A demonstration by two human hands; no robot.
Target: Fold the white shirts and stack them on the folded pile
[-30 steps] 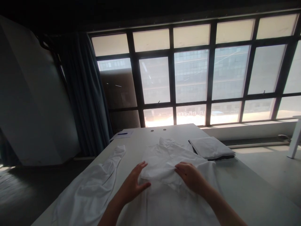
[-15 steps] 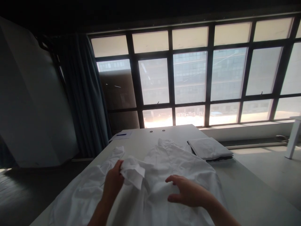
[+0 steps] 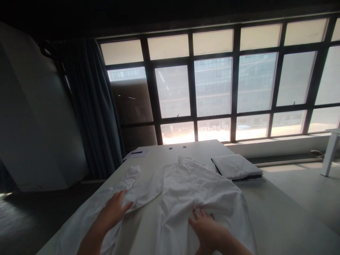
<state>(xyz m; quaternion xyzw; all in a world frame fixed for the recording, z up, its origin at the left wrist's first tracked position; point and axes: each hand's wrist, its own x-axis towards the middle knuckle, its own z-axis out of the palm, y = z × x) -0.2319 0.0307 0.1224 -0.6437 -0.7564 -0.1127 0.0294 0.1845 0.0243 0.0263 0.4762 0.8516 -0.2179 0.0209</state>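
Note:
A white button-front shirt (image 3: 183, 191) lies spread over the table, collar toward the window. One of its sleeves stretches out to the left. At the end of that sleeve is my left hand (image 3: 114, 209), open, its thumb apart from the fingers and resting against the cloth. My right hand (image 3: 205, 226) presses on the shirt's front with fingers spread and nothing held. Another rumpled white garment (image 3: 85, 216) lies along the table's left side, partly behind my left forearm.
To the right of the collar sits a folded stack of white and dark cloth (image 3: 237, 166). A pen (image 3: 136, 152) rests on a paper sheet (image 3: 143, 153) at the far left corner of the white table (image 3: 281, 216). A blue curtain (image 3: 92, 106) hangs beside the windows.
My left hand has let go of the bunched sleeve end and moved left and down; the sleeve now lies extended. My right hand has come down onto the shirt front.

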